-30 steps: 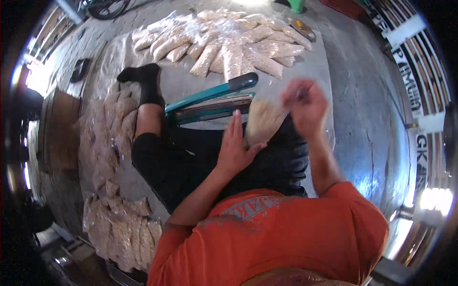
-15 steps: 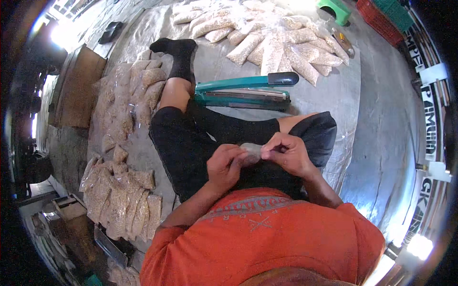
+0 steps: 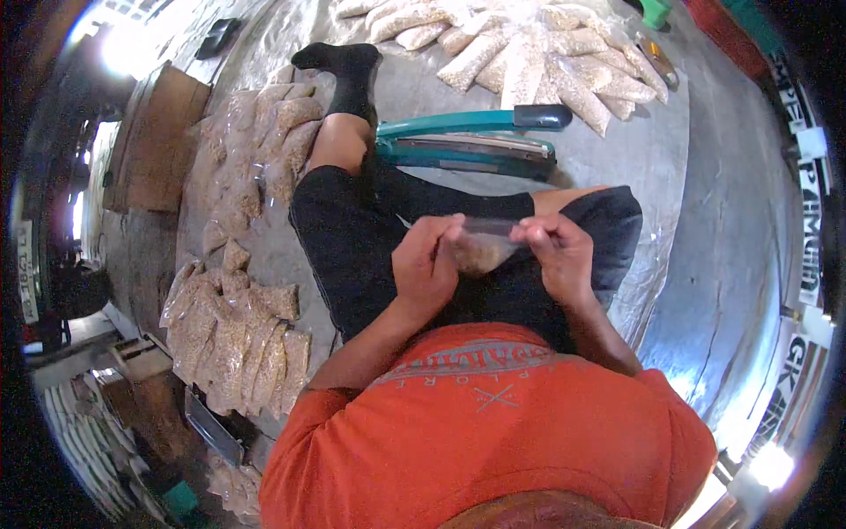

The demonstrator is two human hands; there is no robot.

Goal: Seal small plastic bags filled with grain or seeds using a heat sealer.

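Fingers of both your hands were pinched shut on one small clear plastic pouch of pale grain [image 3: 480, 249], held over your lap just above the black shorts. Your left hand [image 3: 429, 264] gripped its left top corner and your right hand [image 3: 557, 256] the right, so the open mouth was stretched flat between them while the filled belly sagged below.

That pouch looked soft and light, its film thin and slippery, and the loose fill would likely shift if you tipped it. Taking it by the empty top strip, as you did, seemed the safest hold; squeezing the belly could push grain out of the mouth.

Just beyond your knees lay the long teal-handled bag sealer [image 3: 467, 145] on the grey floor sheet [image 3: 643, 167]. Past it, a fan of filled clear pouches [image 3: 529, 44] spread out well apart from your hands, and more filled pouches [image 3: 233, 335] were stacked to your left beside a brown cardboard piece [image 3: 154, 141].
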